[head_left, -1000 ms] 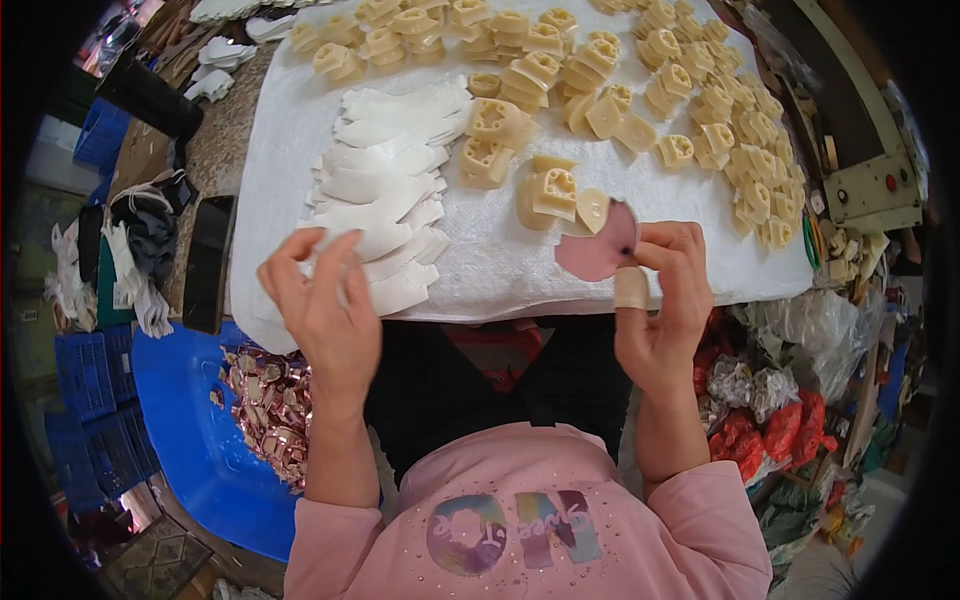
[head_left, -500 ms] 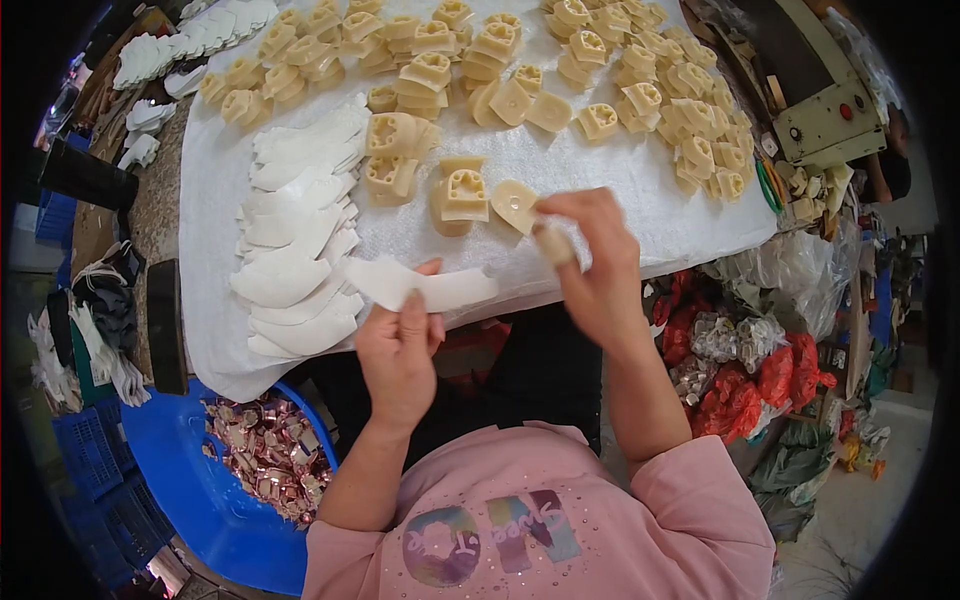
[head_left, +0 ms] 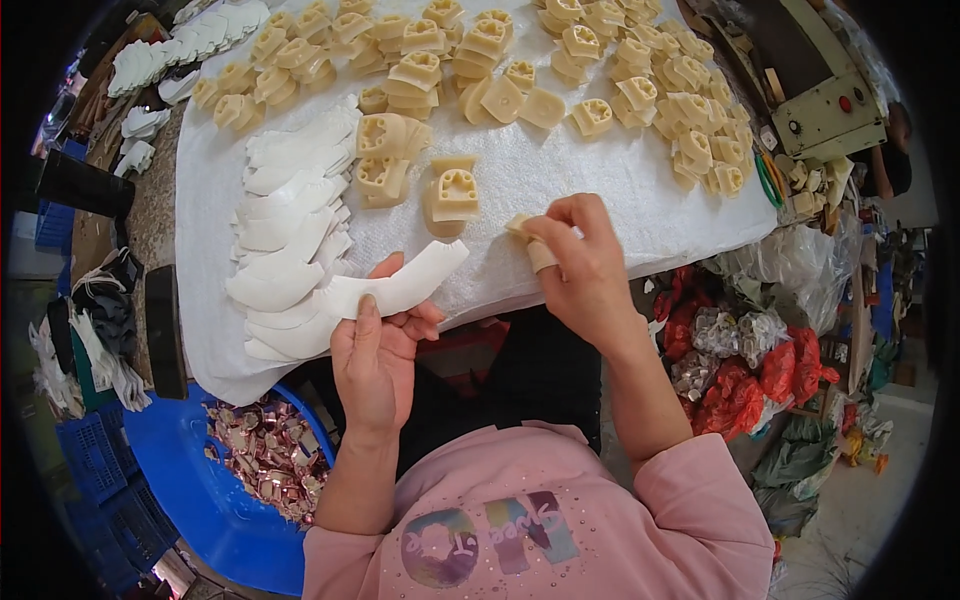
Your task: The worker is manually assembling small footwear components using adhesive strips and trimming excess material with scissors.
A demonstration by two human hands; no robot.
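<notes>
Bench under white cloth, its near edge slanting up to the right in view. Left hand hangs about at that edge; right hand sits inside it, over cloth, wrist near the edge. Blue tub with shiny pink pieces below, off the left end of the near edge.

Beige blocks crowd the far side and right of the bench. Stack of white strips on the left, fanned toward the torso.

Left hand: grasping, thumb on top, fingers beneath. Right hand: fingertips look pinched together.

Held strip in the left grip, nearer its left end. Long axis runs lower left to upper right, slightly bowed; left end overlaps the stack in view, free end aims up and right. Contact with the stack: cannot tell.

Single block stands just beyond that free end, right fingertips nearer to it than left ones. Touching or apart from the strip, cannot tell.

Small beige piece at the right fingertips, right of the strip's free end and a little farther out. Gap between them is cloth, room for either hand to cross; blocks hem in the far side.
</notes>
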